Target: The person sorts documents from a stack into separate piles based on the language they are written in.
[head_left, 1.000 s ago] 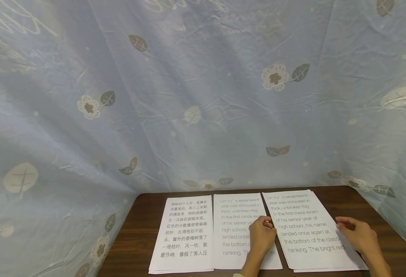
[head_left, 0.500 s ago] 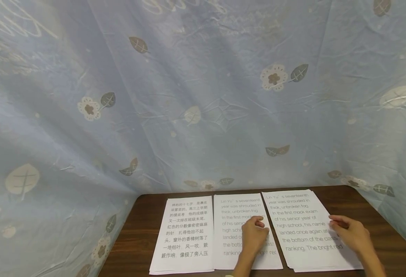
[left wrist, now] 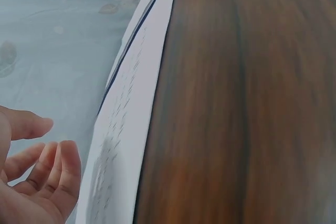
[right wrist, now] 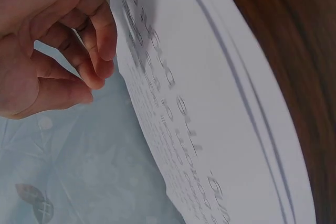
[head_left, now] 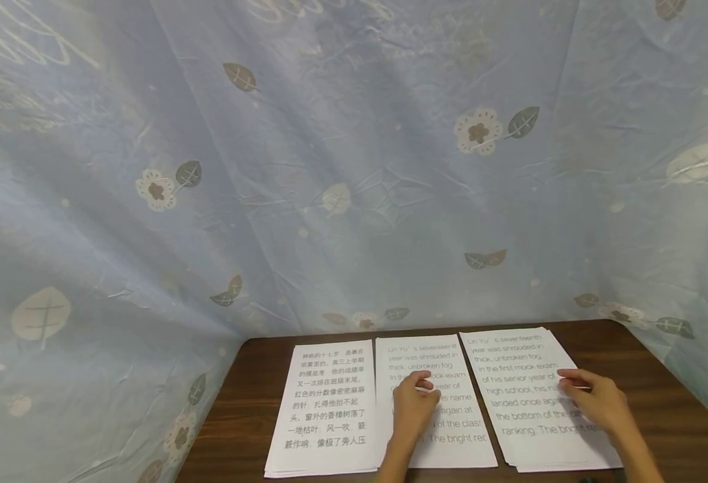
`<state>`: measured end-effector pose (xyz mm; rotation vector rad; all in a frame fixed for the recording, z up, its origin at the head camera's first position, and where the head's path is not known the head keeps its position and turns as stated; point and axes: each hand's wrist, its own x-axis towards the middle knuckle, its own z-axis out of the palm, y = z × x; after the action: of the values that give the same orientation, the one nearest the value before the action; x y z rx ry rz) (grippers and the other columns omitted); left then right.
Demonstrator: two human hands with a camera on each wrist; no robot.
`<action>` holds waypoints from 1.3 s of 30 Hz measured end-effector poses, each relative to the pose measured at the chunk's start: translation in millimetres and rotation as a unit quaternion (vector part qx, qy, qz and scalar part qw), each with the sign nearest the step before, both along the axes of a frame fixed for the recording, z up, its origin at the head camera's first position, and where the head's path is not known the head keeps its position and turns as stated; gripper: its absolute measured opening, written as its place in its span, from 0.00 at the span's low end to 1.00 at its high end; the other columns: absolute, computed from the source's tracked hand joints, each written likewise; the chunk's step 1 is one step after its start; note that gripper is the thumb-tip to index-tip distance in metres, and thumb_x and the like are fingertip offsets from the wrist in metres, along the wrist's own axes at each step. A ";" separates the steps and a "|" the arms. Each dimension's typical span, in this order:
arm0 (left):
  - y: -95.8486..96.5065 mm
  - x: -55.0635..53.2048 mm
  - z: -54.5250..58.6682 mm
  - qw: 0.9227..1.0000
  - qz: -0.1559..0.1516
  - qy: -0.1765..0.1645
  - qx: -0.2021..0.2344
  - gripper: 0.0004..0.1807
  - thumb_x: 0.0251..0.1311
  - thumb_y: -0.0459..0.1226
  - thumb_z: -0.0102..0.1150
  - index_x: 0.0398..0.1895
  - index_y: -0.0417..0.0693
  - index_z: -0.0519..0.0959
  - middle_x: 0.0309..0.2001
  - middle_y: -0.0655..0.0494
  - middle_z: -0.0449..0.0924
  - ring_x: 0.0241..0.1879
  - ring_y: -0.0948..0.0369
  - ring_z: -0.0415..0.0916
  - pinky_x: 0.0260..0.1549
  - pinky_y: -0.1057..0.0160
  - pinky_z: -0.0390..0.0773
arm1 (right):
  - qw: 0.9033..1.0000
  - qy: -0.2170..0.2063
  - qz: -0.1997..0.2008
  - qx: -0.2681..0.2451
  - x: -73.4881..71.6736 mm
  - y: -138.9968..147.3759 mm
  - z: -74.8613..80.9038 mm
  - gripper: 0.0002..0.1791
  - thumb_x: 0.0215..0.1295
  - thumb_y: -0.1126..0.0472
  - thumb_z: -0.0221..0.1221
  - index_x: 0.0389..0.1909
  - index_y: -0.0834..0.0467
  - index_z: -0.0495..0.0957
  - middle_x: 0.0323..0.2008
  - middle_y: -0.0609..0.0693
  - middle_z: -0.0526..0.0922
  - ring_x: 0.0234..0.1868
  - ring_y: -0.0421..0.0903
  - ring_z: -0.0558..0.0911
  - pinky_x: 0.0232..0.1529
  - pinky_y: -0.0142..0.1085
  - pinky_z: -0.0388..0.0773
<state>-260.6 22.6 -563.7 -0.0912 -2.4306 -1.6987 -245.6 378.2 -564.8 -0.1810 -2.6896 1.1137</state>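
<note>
My left hand point(head_left: 413, 408) hovers over the middle stack of English-printed paper point(head_left: 456, 453), covering part of its text. The left wrist view shows that hand's fingers point(left wrist: 68, 174) loosely bent, with a gap to the thumb and nothing held. Above the lower right part of the right-hand stack of English-printed paper point(head_left: 511, 402) is my right hand point(head_left: 598, 402). Its fingers point(right wrist: 102, 30) bend loosely towards the thumb, holding nothing, and a shadow falls on the sheet below. A stack of Chinese-printed paper point(head_left: 324, 409) lies to the left, touched by neither hand.
The stacks lie side by side on a dark wood-grain table point(head_left: 227, 416), with narrow gaps between them. Behind and to the sides hangs a pale blue curtain point(head_left: 390, 201) with leaf and flower prints. A small dark shape point(head_left: 588, 479) shows at the bottom edge, too cut off to identify.
Away from the edge by the right-hand stack, my left hand has moved left over the middle stack. My right hand has drifted slightly left and farther over its stack. The papers stay put.
</note>
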 end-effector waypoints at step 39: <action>-147.4 -7.0 -0.8 0.993 0.033 -0.040 -0.110 0.20 0.64 0.40 0.72 0.56 0.38 0.86 0.42 0.51 0.88 0.40 0.59 0.86 0.35 0.61 0.88 | 0.991 -0.030 0.078 -0.107 -18.4 -137.7 5.1 0.19 0.73 0.61 0.65 0.60 0.67 0.84 0.45 0.56 0.89 0.41 0.45 0.87 0.32 0.31 0.85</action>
<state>-267.6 -124.8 -564.5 0.0298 -2.6405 -1.4299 -263.9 240.4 -559.7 -0.0399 -2.6697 1.4659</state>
